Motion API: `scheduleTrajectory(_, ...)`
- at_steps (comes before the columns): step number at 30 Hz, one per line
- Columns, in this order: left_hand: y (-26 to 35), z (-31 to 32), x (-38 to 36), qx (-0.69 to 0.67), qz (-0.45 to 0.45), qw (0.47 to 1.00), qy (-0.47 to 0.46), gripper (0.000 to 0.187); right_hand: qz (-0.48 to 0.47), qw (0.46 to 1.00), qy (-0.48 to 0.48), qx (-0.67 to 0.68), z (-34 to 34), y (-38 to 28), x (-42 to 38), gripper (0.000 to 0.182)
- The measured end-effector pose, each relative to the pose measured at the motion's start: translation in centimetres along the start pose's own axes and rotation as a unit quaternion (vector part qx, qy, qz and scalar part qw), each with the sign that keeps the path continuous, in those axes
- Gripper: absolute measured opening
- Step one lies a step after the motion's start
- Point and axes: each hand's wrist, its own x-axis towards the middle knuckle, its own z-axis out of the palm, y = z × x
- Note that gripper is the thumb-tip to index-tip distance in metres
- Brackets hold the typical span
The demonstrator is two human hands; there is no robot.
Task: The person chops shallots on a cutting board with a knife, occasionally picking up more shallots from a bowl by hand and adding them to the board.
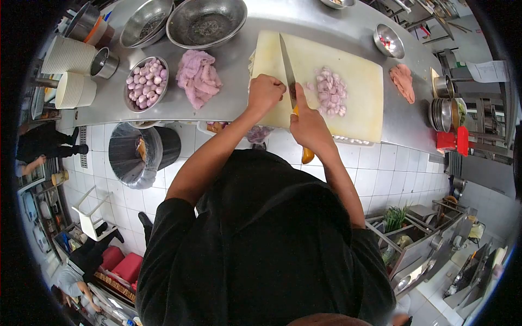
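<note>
The right hand point(312, 128) has its grip shut around the knife point(287, 61), with one finger laid along it. The yellow handle point(308, 156) points back toward the body, and the blade points to the far side of the cutting board point(359, 87). The left hand point(265, 93) is just beside the blade, with its fingers curled in. I cannot tell if its grip is pinching something small.

The cut shallots point(330, 93) sit in a loose pile on the board, to the right of the knife. The whole peeled shallots point(145, 82) are in a metal bowl point(129, 103) on the left, well apart from the knife.

It looks like the middle of cutting. A careful cut here calls for the left fingertips to be tucked back and the knife to be kept steady.

The near side of the board is close to the front edge of the surface point(235, 60). The knife handle sticks out past that side, toward the body. Only a small gap lies between the blade and the pile, so moving right needs care. More of the board reaches past the pile.

To the left, between the bowl and the board, is a pink cloth point(198, 79). To the right is a small metal bowl point(398, 50) with red bits in it.
</note>
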Motion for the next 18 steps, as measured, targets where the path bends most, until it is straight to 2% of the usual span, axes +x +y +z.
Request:
scheduleTrajectory(3, 0.1, -0.1, -0.2, -0.006, -0.001, 1.000, 0.003, 0.019, -0.018, 1.000, 0.010, -0.002, 0.2, 0.5, -0.1, 0.083)
scheduleTrajectory(6, -0.2, 0.0, 0.0, -0.001, 0.014, 1.000, 0.005, 0.018, -0.067, 0.995, 0.080, -0.003, 3.5, 2.4, 2.4, 0.083)
scheduleTrajectory(11, 0.0, -0.3, -0.2, 0.020, 0.034, 0.999, -0.003, 0.019, -0.056, 0.996, 0.069, 0.022, 3.1, 2.5, 3.9, 0.084)
scheduleTrajectory(18, -0.1, -0.2, -0.1, -0.022, 0.001, 1.000, -0.002, 0.020, -0.036, 0.998, 0.044, 0.008, 2.0, 1.8, 3.0, 0.081)
